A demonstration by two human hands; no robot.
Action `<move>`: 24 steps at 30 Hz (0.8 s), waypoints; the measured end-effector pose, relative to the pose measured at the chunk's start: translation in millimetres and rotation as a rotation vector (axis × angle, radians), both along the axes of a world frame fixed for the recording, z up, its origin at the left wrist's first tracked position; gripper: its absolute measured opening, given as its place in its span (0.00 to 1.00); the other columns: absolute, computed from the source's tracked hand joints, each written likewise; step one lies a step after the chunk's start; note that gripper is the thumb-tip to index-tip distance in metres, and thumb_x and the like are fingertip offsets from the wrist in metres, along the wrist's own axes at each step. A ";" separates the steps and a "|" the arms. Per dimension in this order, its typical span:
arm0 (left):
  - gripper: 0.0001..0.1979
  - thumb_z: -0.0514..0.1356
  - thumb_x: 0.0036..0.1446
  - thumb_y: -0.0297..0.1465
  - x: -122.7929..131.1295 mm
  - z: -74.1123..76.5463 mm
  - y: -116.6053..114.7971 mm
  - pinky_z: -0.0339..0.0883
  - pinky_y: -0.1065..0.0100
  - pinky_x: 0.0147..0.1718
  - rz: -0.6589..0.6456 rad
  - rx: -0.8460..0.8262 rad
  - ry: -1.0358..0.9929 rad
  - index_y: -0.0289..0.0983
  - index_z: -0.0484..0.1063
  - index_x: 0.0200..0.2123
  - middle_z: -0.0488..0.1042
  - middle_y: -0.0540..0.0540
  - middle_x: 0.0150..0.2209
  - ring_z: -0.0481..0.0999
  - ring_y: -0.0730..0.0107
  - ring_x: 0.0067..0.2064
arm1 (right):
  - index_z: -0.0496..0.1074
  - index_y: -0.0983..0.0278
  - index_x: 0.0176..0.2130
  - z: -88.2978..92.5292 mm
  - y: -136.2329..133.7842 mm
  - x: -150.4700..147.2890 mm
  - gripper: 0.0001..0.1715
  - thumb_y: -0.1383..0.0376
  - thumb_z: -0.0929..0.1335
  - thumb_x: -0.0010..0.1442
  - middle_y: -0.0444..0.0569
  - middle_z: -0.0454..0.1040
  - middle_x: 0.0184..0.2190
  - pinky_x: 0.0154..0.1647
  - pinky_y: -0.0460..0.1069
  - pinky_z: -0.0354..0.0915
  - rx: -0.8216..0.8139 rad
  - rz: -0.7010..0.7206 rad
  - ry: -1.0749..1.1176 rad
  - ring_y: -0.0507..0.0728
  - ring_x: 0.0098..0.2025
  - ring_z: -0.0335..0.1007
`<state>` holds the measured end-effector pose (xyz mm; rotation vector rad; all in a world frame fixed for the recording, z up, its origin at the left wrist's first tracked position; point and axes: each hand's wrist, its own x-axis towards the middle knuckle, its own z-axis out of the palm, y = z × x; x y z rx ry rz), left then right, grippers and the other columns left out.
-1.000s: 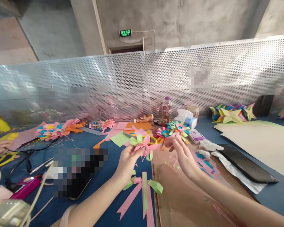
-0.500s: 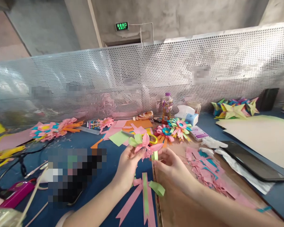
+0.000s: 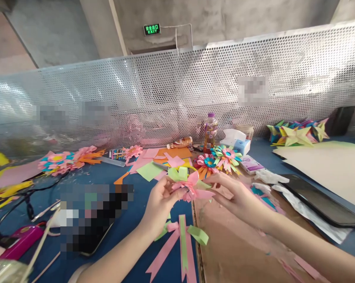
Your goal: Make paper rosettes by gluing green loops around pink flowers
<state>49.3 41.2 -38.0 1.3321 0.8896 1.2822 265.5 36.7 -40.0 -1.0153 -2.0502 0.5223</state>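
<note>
My left hand (image 3: pixel 159 198) pinches a pink paper flower (image 3: pixel 189 190) over the middle of the table, thumb across its front. Green paper loops (image 3: pixel 177 173) stand up behind the pink petals. My right hand (image 3: pixel 233 192) is at the flower's right side, fingers stretched out and apart, the fingertips at a green paper petal (image 3: pixel 203 184). Whether they touch it is hard to see. Below the hands lie notched pink and green paper ribbons (image 3: pixel 183 247) with a green loop (image 3: pixel 198 234) beside them.
Finished paper flowers (image 3: pixel 227 156) stand beside a drink bottle (image 3: pixel 210 133) and a tissue pack (image 3: pixel 241 146). A phone (image 3: pixel 322 200) lies at right, beyond a brown board (image 3: pixel 233 247). Yellow scissors (image 3: pixel 9 194), a cable and a magenta device (image 3: pixel 22 241) are at left. Perforated metal panels close off the back.
My right hand has let its fingers spread and shifted right and up. The green strip it pinched now stands out as a petal on the flower. My left hand keeps its hold.
</note>
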 end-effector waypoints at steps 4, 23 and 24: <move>0.07 0.66 0.49 0.29 0.0 -1.8 2.0 0.64 0.73 0.32 -0.022 -0.001 0.001 0.39 0.71 0.33 0.72 0.53 0.27 0.71 0.74 0.30 | 0.70 0.52 0.47 11.7 2.5 9.6 0.14 0.62 0.64 0.62 0.47 0.73 0.42 0.45 0.55 0.65 0.091 0.070 -0.058 0.58 0.46 0.67; 0.11 0.66 0.51 0.28 2.7 -5.7 -0.9 0.67 0.76 0.34 -0.111 -0.079 -0.032 0.38 0.70 0.39 0.74 0.51 0.31 0.73 0.77 0.32 | 0.69 0.60 0.48 47.0 -15.8 10.8 0.15 0.66 0.58 0.67 0.49 0.72 0.43 0.45 0.51 0.62 0.149 0.220 -0.282 0.54 0.45 0.66; 0.12 0.66 0.51 0.28 2.7 -6.1 -0.8 0.67 0.76 0.35 -0.107 -0.077 -0.037 0.38 0.70 0.39 0.74 0.51 0.32 0.73 0.77 0.33 | 0.69 0.60 0.48 47.1 -15.5 11.0 0.15 0.66 0.58 0.67 0.49 0.71 0.43 0.45 0.50 0.62 0.136 0.223 -0.275 0.54 0.45 0.66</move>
